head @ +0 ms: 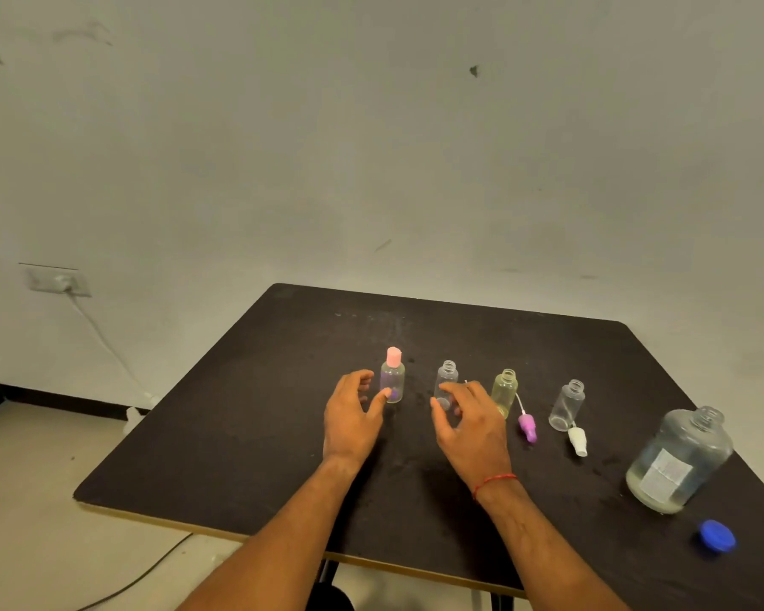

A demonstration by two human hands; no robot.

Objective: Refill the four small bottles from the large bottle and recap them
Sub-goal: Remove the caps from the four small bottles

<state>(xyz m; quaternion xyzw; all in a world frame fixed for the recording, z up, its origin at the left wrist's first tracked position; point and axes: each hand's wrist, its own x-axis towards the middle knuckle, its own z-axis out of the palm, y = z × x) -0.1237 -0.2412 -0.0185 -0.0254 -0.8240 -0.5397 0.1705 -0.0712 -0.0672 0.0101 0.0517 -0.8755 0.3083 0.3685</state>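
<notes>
Four small bottles stand in a row on the black table (248, 434). The leftmost bottle (392, 381) wears a pink cap. The second bottle (446, 377), the yellowish bottle (504, 390) and the clear bottle (567, 404) are uncapped. A purple spray cap (527, 426) and a white spray cap (578, 440) lie in front of them. The large bottle (680, 460) stands open at the right, its blue cap (718, 535) lying nearer me. My left hand (351, 418) is open just left of the pink-capped bottle. My right hand (470, 423) is open in front of the second bottle.
The table's near edge runs diagonally below my forearms. A wall socket (58, 282) with a white cable sits at the left, and another cable lies on the floor (40, 500). The pale wall rises right behind the table.
</notes>
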